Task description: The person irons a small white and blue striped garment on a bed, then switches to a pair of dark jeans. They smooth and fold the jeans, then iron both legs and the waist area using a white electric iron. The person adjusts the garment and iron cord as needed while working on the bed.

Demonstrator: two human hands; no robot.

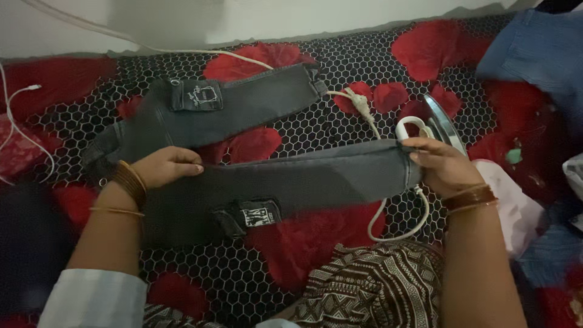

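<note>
Fingers of the left hand (165, 167) lie nearly flat and only loosely curled, pressing down on the upper edge of the near leg of the grey jeans (285, 182); nothing is pinched between them. Fingers of the right hand (442, 165) are curled closed around the hem end of that same leg, thumb on top, gripping the cloth and drawing it taut toward the right.

Position: the jeans lie spread on the bed, on a black sheet (340, 67) with a white honeycomb print and large red petals. The far leg runs diagonally toward the wall; the near leg stretches between the two hands. A dark patch label shows on each leg.

Nearby: an electric iron (438, 124) with a white handle rests just behind the right hand, its white cord (364, 109) knotted and looping across the sheet and under the hem. A blue garment (534, 54) lies at the far right, well apart from the jeans.

Judgement on technique: smoothing goes best with the left palm anchoring the cloth while the right keeps an even pull along the leg, seams aligned, so no crease is set in. The cord under the hem may leave a ridge; the iron sits close to the right wrist, a possible burn hazard if hot.
</note>
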